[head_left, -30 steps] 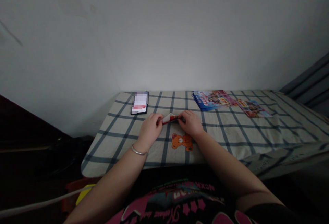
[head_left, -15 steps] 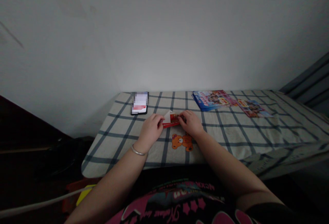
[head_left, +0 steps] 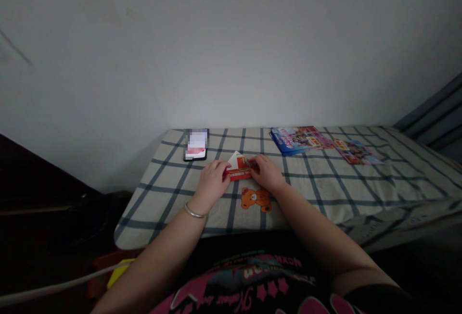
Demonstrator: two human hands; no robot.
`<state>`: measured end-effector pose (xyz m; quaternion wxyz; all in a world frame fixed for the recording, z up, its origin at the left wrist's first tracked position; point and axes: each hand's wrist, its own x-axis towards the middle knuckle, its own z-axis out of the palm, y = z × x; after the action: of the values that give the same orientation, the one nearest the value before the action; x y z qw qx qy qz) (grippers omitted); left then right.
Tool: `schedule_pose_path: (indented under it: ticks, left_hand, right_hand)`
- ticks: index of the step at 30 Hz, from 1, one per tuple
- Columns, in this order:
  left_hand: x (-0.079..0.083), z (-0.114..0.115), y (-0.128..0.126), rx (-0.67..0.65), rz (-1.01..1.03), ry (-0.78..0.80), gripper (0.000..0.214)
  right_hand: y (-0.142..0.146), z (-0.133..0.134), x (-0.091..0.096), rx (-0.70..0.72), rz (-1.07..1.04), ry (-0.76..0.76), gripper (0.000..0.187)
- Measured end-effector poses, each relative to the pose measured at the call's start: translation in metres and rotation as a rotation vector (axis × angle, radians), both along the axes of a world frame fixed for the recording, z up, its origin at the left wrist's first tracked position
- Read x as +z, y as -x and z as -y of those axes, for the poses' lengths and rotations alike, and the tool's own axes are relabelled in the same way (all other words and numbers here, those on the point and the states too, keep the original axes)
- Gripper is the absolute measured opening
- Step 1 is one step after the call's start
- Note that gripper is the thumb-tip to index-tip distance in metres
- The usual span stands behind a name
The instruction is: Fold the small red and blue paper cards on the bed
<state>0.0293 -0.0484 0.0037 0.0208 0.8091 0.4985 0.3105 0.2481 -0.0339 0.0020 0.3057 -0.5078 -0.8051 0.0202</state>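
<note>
A folded sheet of printed paper (head_left: pixel 239 174), red with a white triangular flap pointing away from me, is held between my hands over the table. My left hand (head_left: pixel 213 179) pinches its left end, fingers and thumb closed on the edge. At the right end, my right hand (head_left: pixel 267 173) grips the paper the same way, its fingertips covering part of the print. An orange bear picture (head_left: pixel 256 200) on the tablecloth lies just nearer to me than the paper.
A checked tablecloth (head_left: pixel 314 184) covers the table. Toward the wall, a phone (head_left: pixel 196 144) with a lit screen lies at left. A stack of colourful leaflets (head_left: pixel 294 140) lies at right, with another leaflet (head_left: pixel 356 151) beside it.
The folded paper has tilted so more of its red printed front and white peak show. Both hands keep their hold and have barely moved.
</note>
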Motion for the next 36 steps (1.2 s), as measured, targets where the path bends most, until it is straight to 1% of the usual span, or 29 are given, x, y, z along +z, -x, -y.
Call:
schedule_pose_path:
  ticks: [4,17,30,32,36]
  left_hand:
    - [-0.0006,-0.0002,0.0006,0.003,-0.003,0.008,0.025]
    - [-0.0005,-0.0008,0.0009,-0.013,0.020,-0.022,0.022]
    - [0.0014,0.0002,-0.0003,-0.033,0.016,-0.004,0.024]
    - [0.0017,0.0005,-0.0005,-0.034,0.007,0.003,0.023]
    - [0.0014,0.0004,-0.0006,-0.050,-0.026,0.002,0.021]
  right_hand:
    - [-0.0003,-0.0007,-0.0013,0.011,0.007,-0.004,0.028]
    - [-0.0005,-0.0017,-0.0022,0.030,-0.029,-0.016,0.030]
    - [-0.0007,-0.0010,-0.0001,0.018,-0.008,0.026,0.032]
    - [-0.0008,-0.0010,-0.0004,0.019,0.008,0.027,0.031]
    - [-0.0010,-0.0009,-0.0001,0.024,0.073,0.030,0.021]
